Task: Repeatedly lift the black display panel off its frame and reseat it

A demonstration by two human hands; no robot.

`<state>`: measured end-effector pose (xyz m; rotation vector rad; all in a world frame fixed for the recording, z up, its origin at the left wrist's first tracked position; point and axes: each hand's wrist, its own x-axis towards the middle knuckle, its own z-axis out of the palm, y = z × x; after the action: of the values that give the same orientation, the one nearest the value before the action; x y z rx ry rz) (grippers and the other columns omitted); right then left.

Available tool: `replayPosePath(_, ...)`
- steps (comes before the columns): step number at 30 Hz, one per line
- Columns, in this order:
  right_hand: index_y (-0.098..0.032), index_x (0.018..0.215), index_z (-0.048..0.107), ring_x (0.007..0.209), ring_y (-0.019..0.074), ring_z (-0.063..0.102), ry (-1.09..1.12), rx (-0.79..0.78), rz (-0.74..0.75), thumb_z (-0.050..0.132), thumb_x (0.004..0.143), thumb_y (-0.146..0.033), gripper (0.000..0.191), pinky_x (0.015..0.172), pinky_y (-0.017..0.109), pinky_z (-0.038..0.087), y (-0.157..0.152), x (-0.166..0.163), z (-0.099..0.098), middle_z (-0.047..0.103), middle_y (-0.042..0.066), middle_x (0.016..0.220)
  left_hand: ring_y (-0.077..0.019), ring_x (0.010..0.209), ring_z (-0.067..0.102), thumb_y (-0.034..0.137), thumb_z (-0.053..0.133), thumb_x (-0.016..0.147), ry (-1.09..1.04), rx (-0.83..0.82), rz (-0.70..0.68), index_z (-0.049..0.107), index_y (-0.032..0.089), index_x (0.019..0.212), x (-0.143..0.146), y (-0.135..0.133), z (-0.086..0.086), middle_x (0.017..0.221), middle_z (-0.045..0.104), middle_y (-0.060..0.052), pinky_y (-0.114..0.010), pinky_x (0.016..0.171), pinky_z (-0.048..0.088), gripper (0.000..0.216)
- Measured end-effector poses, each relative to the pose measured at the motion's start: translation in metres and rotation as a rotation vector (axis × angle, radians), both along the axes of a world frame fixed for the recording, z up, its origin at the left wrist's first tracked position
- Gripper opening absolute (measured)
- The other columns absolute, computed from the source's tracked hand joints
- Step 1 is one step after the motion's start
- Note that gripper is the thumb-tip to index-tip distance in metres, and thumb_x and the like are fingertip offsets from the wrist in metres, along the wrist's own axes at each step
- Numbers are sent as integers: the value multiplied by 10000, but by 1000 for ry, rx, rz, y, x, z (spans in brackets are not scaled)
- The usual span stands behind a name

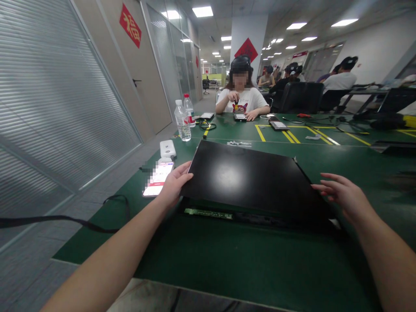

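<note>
A black, flat display panel [247,177] is tilted above the green table in front of me, a ceiling light reflected in its surface. My left hand [175,182] grips its left edge, thumb on top and fingers underneath. At the right edge is my right hand [341,195], its fingers apart and stretched toward the panel, one fingertip at or very near the edge. Below the panel's near edge shows a green circuit board strip [208,213] in a dark frame; the rest of that frame is hidden.
A lit phone [159,178] and a white box-like device [167,149] lie to the left. Two water bottles [183,121] stand behind them. Across the green table [227,260] a person works on a small drive. Cables [338,121] lie at the far right.
</note>
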<state>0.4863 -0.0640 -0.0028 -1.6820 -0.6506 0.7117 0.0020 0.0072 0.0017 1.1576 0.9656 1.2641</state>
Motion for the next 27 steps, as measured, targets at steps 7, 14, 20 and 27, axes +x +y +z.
replayPosePath(7,-230,1028,745,607,163,663,-30,-3,-13,797,654,-208,378,449,174,417,-1,5,-2,809,98,766,-365,1266,792,247,926,760,-15,-63,-81,783,175,1330,0,-1,-3,1339,844,-155,-457,1074,650,592)
replayPosePath(14,-227,1044,747,616,169,662,19,11,23,792,636,-192,412,449,181,417,-3,-9,8,799,94,750,-346,1132,833,246,933,735,-54,-57,8,819,164,1261,-7,3,4,1205,882,-124,-423,993,672,544)
replayPosePath(20,-224,1081,744,611,163,648,33,23,47,794,637,-196,448,458,188,420,-4,-12,10,807,100,774,-359,1286,776,320,948,793,-134,20,35,809,184,1357,-10,1,4,1311,858,-112,-445,1142,599,597)
replayPosePath(27,-223,1057,754,614,192,676,-47,35,-6,782,588,-248,471,453,200,394,-1,-6,2,782,83,717,-360,1222,798,302,966,752,-146,-31,-30,764,150,1432,-4,-1,0,1332,846,-144,-413,1039,642,726)
